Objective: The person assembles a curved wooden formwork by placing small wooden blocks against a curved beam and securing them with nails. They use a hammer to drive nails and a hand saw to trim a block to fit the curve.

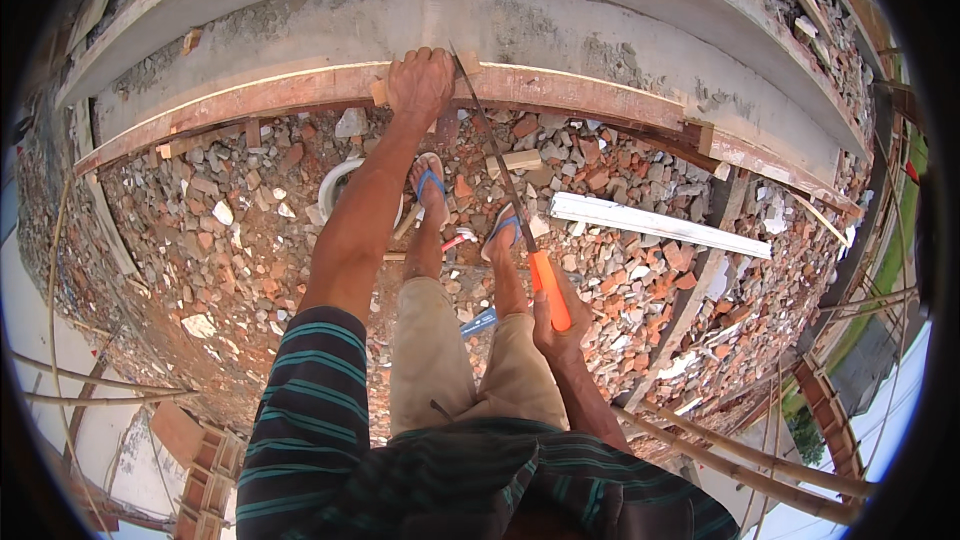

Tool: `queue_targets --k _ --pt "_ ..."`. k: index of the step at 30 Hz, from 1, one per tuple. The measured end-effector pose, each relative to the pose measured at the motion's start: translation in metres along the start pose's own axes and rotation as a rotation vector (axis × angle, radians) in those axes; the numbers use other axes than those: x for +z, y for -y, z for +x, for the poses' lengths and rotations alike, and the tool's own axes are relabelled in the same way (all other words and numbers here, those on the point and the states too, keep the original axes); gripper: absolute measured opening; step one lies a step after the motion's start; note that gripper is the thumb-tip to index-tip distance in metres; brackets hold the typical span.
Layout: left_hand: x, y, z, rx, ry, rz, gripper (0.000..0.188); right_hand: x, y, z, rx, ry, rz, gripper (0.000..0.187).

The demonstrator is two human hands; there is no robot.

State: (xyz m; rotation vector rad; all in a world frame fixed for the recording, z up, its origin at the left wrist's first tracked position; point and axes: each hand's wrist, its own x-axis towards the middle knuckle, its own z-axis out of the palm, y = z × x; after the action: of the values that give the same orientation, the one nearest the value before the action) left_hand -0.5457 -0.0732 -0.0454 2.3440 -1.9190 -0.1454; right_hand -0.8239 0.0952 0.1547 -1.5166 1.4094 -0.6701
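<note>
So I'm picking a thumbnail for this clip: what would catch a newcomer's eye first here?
Probably the handsaw with its bright orange handle, gripped by the right hand at centre, its blade slanting up to the reddish wooden plank along the concrete beam. The left hand presses on that plank at top centre. Below lies red brick rubble, with a white board on the right.

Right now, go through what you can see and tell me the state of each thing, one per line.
left hand: closed on a small wood block at the formwork plank.
right hand: closed around the orange handle.
hand saw: held tilted, blade tip up at the plank beside the left hand.
formwork plank: set on edge along the concrete beam.
white board: lying flat on the brick rubble.
white bucket: upright, partly hidden by the left forearm.
</note>
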Motion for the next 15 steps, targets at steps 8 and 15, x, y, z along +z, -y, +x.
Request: queue_targets --k 8,15 --pt "-0.007 -0.008 0.003 0.01 0.096 0.047 0.025 0.067 -0.023 0.101 0.002 -0.012 0.055 0.038" --pt "0.001 -0.002 -0.001 0.033 -0.021 -0.006 0.024 0.034 -0.001 0.053 0.029 -0.042 0.055 0.037"
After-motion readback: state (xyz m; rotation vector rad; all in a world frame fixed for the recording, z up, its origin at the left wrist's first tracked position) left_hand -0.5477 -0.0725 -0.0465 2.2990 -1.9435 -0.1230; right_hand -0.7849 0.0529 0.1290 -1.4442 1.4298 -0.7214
